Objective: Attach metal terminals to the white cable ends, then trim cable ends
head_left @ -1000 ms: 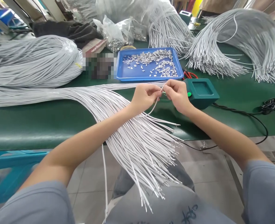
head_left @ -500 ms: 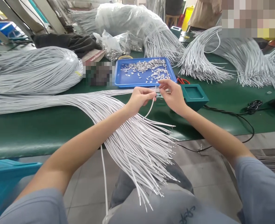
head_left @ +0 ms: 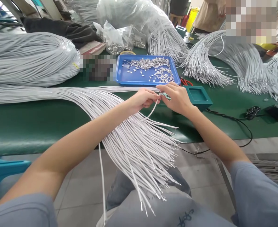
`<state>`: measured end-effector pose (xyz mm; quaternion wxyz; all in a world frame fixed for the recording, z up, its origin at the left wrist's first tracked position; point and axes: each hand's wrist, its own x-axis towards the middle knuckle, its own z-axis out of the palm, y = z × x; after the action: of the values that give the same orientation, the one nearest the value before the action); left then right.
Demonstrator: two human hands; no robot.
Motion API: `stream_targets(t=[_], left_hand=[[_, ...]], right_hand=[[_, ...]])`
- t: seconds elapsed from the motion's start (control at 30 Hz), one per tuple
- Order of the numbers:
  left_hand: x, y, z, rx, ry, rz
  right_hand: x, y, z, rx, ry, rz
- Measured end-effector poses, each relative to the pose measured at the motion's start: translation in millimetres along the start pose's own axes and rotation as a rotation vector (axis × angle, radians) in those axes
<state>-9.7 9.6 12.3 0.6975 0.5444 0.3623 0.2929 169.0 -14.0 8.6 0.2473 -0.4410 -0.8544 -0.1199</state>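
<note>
- A single white wire (head_left: 153,111) is pinched near its end between the fingertips of the left hand (head_left: 142,99); it is held just above the green table (head_left: 35,126), in front of the blue tray (head_left: 127,75).
- The wire's long axis is seen to rise from the fanned wire bundle (head_left: 134,142) below the fingers up toward them, with its tip pointed at the right hand (head_left: 176,98).
- The right hand's fingers are closed narrowly around something small at the wire's tip; what it is cannot be told, as it is mostly hidden.
- A slip is judged possible: if the pinch is loosened, the thin wire could spring back into the bundle and be lost among the others.
- Anything small dropped from the right fingers could fall past the table edge to the floor.
- Beyond the fingers, metal terminals (head_left: 150,64) are scattered in the tray; a green box (head_left: 196,96) sits just beside the right hand.
</note>
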Motion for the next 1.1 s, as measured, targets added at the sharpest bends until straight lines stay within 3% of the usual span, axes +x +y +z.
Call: stream_targets(t=[0.23,0.43,0.53,0.73,0.87,0.93,1.0,1.1], left_hand=[[1.0,1.0,-2.6,-0.095,-0.101,-0.078],[-0.5,4.7,-3.8,-0.16,-0.11,-0.139],[-1.9,5.3,-0.9,-0.193,-0.099,-0.098],[-12.4,6.4,13.0,-0.155,-0.14,0.108],[-15.2,-0.1,18.5,0.118,0.012,0.368],[-13.1,-6.7,16.5,0.363,0.156,0.526],[-9.7,-14.2,11.0,0.682,0.295,0.71],[-4.2,-24.0,1.1,1.046,0.361,0.924]], right_hand=[[0.1,0.9,-12.0,-0.002,-0.083,-0.017],[-0.7,3.0,-8.0,0.031,-0.033,-0.026],[-1.2,0.5,-5.6,0.06,0.074,0.009],[-4.4,-8.5,-2.5,0.073,0.389,0.114],[-4.0,-20.4,-6.2,0.282,0.453,0.221],[-2.0,-26.9,-10.4,0.562,0.367,0.366],[0.8,-31.5,-15.4,0.904,0.177,0.586],[4.4,-33.4,-22.0,1.254,-0.049,0.839]])
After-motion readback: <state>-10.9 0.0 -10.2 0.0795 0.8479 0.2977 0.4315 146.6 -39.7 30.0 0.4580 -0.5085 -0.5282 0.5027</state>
